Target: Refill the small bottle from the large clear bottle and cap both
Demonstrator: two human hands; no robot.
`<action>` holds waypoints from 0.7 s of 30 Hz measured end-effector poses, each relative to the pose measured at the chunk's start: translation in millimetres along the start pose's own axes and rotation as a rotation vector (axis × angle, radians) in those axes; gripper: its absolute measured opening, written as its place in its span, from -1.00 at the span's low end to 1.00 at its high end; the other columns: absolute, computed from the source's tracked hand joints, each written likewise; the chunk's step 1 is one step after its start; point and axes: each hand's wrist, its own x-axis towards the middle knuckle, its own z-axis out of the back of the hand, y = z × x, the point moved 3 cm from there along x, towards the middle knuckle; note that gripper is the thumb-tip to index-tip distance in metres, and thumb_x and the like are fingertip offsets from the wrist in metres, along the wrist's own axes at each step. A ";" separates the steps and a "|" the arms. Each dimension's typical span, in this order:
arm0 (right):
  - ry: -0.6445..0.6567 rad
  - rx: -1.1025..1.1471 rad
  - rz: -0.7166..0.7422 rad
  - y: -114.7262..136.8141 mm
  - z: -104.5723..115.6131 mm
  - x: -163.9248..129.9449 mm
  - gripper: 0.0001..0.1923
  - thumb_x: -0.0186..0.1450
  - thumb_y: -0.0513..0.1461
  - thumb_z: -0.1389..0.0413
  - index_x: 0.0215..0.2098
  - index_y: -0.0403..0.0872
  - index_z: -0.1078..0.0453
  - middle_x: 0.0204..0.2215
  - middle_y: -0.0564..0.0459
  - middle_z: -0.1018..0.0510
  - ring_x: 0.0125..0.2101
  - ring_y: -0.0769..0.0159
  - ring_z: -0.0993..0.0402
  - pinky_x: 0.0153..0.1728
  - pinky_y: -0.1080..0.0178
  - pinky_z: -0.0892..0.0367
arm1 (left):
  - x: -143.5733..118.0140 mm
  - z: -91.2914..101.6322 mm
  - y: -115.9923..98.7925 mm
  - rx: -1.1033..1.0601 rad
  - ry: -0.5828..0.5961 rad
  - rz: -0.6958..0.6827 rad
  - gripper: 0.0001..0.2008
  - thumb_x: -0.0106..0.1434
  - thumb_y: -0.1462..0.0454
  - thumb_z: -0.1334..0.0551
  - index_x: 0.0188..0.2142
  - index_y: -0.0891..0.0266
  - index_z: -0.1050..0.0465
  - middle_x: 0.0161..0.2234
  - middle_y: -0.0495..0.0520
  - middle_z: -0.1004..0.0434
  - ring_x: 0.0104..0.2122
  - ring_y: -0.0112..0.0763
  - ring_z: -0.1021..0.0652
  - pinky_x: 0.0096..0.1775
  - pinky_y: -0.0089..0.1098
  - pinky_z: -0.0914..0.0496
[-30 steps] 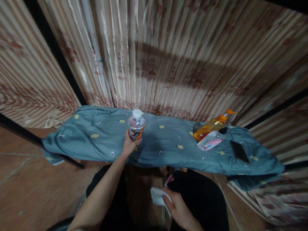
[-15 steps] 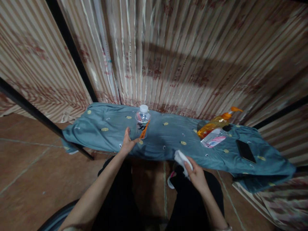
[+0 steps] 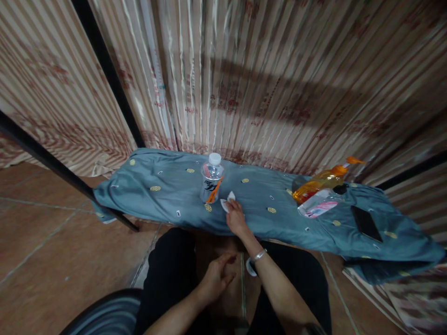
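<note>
Right hand [image 3: 236,217] on blue-clothed tabletop [image 3: 167,200], fingers pinching white cloth [image 3: 226,201] at 4 o'clock of upright water bottle [image 3: 211,177]; left hand [image 3: 216,278] low between knees, fingers loosely curled, empty

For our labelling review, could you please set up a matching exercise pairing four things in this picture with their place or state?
Things:
1. water bottle
2. white cloth
3. orange pump bottle
4. black phone

Places or states:
A. lying flat near the right end of the blue cover
B. standing upright, white cap on
C. under the fingers of the right hand
D. lying on its side, nozzle pointing right

Pairs: 1-B, 2-C, 3-D, 4-A
</note>
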 end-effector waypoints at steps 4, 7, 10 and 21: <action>0.062 0.073 0.336 -19.9 0.0 -31.9 -0.34 0.25 -0.46 0.09 0.31 -0.11 -0.32 0.32 -0.16 -0.33 0.28 0.06 -0.23 0.31 -0.06 -0.20 | -5.8 -0.1 -3.1 0.029 0.056 0.003 -0.43 0.07 0.41 -0.29 0.12 0.16 -0.51 0.11 0.18 -0.58 0.12 -0.08 -0.54 0.22 -0.05 -0.33; -0.001 -0.063 0.221 -85.1 29.4 -50.2 -0.38 0.24 -0.47 0.09 0.24 -0.17 -0.38 0.26 -0.21 -0.41 0.24 0.04 -0.33 0.28 -0.07 -0.26 | -8.1 3.0 -7.9 0.052 0.073 0.015 -0.43 0.12 0.39 -0.28 0.16 0.16 -0.47 0.13 0.17 -0.56 0.12 -0.13 -0.54 0.20 -0.11 -0.36; -0.047 -0.231 0.028 -148.1 64.5 -64.4 -0.43 0.22 -0.46 0.05 0.16 -0.18 -0.45 0.20 -0.25 -0.49 0.16 0.00 -0.43 0.21 -0.06 -0.33 | -8.4 3.4 -12.8 0.058 0.079 0.023 -0.45 0.15 0.35 -0.29 0.16 0.16 -0.46 0.10 0.17 -0.58 0.08 -0.14 -0.56 0.18 -0.13 -0.39; 0.161 0.543 -0.162 -121.4 99.9 -84.3 -0.58 0.24 -0.01 -0.09 -0.14 -0.11 -0.57 -0.37 0.02 -0.65 -0.38 0.18 -0.54 -0.32 0.24 -0.41 | -4.5 -3.0 -26.4 0.062 0.080 0.035 -0.51 0.16 0.33 -0.31 0.12 0.19 -0.49 0.05 0.18 -0.61 0.04 -0.16 -0.58 0.15 -0.16 -0.40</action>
